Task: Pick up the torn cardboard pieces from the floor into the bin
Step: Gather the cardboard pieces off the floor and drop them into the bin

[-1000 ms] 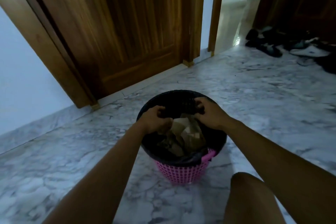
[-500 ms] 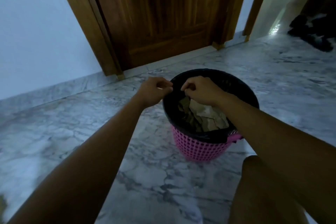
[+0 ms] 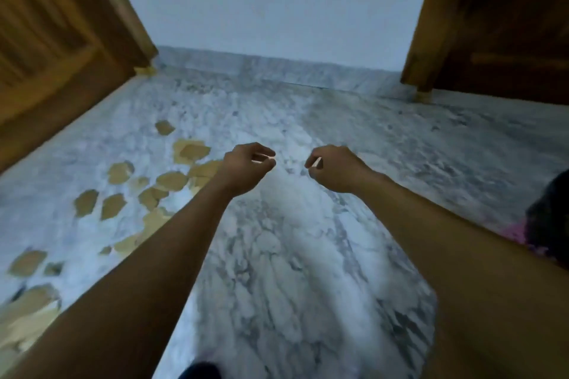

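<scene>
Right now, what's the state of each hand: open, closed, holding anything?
Left hand: closed, fingers curled, nothing visibly held.
Right hand: closed, fingers curled, nothing visibly held.

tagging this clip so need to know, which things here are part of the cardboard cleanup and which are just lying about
Part of the job:
torn cardboard pieces, scattered at left
bin, at the right edge
left hand and right hand, fingers curled

Just there:
left wooden door
right wooden door
white wall
</scene>
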The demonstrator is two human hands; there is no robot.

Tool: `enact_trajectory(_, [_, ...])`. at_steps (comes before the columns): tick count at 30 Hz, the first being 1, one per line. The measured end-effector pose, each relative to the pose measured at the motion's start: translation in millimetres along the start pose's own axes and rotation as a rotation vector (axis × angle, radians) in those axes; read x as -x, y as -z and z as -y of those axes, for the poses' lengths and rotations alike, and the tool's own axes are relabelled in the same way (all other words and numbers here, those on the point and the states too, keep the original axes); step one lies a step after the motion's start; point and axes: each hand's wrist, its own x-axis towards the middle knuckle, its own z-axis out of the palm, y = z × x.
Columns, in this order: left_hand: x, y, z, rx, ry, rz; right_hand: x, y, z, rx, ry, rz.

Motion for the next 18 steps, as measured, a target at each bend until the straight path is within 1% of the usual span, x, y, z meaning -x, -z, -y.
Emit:
enact_trajectory(2, [31, 38, 39, 0.043, 0.103, -0.091, -14, -29, 44, 0.045, 0.110, 0.081])
enact_trajectory(6, [109, 94, 93, 0.056, 0.265, -0.256, -18, -84, 127, 0.117, 0.293, 0.239])
enact_trajectory(9, [186, 125, 125, 0.034, 0.407, -0.365, -3, -129, 186, 0.152, 0.440, 0.338])
enact_trajectory(12, [282, 150, 151, 0.056, 0.577, -0.487, 38, -170, 252, 0.201, 0.597, 0.461])
enact_trajectory(15, [359, 169, 165, 0.017, 0.715, -0.531, 79, -200, 299, 0.216, 0.704, 0.527])
enact_trajectory(18, [427, 187, 177, 0.008, 0.812, -0.545, 124, -216, 336, 0.231, 0.763, 0.592])
